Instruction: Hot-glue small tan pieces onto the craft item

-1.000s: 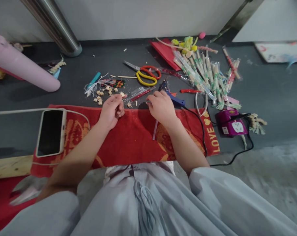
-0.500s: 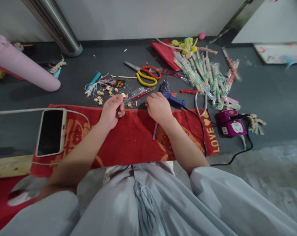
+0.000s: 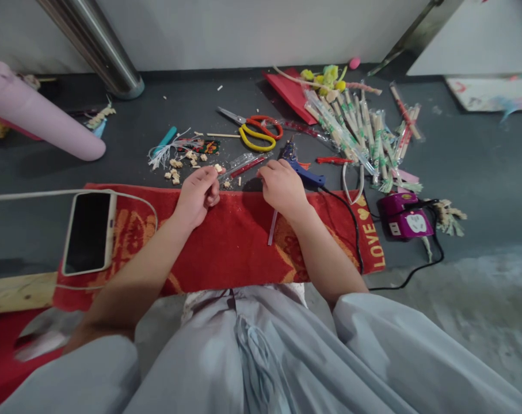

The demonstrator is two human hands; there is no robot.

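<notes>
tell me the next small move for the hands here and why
Probably bring the left hand toward the right hand so the two meet over the red cloth. Both hands are curled at the cloth's far edge, apart, the left pinching a small piece at its fingertips. A thin stick pokes out under the right hand, and the glue gun lies just beyond it.

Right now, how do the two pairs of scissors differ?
The yellow scissors lie nearer the hands; the red scissors lie behind, partly overlapped by them. The red pair's long metal blades point left, but I cannot see the yellow pair's blades. Both lie flat on the dark floor, untouched.
</notes>
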